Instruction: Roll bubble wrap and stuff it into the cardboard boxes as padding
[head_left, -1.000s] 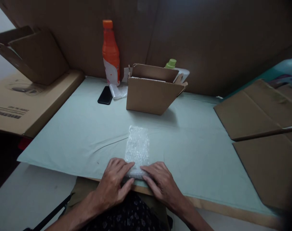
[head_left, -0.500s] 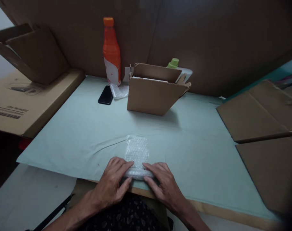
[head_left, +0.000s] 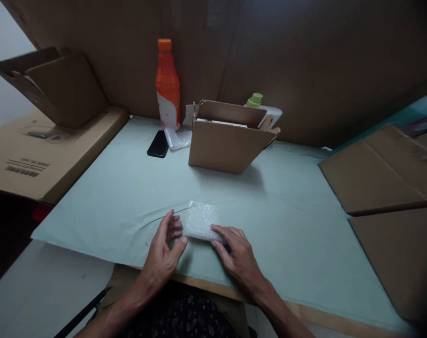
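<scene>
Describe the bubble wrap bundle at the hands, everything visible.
The bubble wrap bundle is a small, roughly rectangular roll of clear, whitish bubble wrap, lying flat on the pale green sheet near the table's front edge. Whatever it holds is hidden. The right hand rests fingertips on its near right edge; the left hand sits open at its left side, contact unclear.

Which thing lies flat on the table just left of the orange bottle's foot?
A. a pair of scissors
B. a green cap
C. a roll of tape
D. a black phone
D: the black phone lies flat on the table cover, just left of the orange bottle and beside a scrap of bubble wrap.
</scene>
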A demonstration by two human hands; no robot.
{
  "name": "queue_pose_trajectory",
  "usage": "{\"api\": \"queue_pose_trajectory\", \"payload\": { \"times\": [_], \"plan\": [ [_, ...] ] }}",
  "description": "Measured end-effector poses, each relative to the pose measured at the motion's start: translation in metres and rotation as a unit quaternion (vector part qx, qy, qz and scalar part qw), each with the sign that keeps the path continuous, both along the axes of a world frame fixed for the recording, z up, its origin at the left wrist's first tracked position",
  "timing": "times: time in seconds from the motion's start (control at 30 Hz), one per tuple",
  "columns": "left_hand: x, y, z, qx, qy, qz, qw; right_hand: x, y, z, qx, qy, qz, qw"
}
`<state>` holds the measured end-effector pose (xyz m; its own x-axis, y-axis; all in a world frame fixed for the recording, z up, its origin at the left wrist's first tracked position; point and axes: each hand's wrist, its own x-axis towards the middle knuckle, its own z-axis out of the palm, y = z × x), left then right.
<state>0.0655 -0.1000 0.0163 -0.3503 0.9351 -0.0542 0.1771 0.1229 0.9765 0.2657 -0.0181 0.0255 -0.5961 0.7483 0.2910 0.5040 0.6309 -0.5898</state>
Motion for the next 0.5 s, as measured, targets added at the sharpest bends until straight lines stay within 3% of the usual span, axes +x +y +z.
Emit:
{"api": "queue_pose_trajectory", "payload": {
  "times": [0.07, 0.13, 0.2, 0.33, 0.5],
  "plan": [
    [0.004, -0.007, 0.001, -0.034, -0.112, -0.022, 0.993, 0.0, -0.002, 0.004, -0.088, 0.021, -0.013, 0.996],
    [0.009, -0.008, 0.004, -0.064, -0.167, -0.053, 0.982, 0.0, -0.006, 0.008, -0.157, 0.028, -0.005, 0.987],
    [0.013, -0.005, 0.008, -0.081, -0.175, -0.062, 0.979, 0.002, -0.009, 0.01, -0.161, 0.027, 0.002, 0.987],
    [0.019, 0.0, 0.014, -0.064, -0.136, -0.097, 0.984, 0.012, -0.006, 0.014, -0.098, 0.03, -0.022, 0.994],
    [0.021, 0.005, 0.013, -0.012, 0.012, -0.214, 0.977, 0.023, 0.005, 0.031, -0.226, 0.02, 0.045, 0.973]
  ]
}}
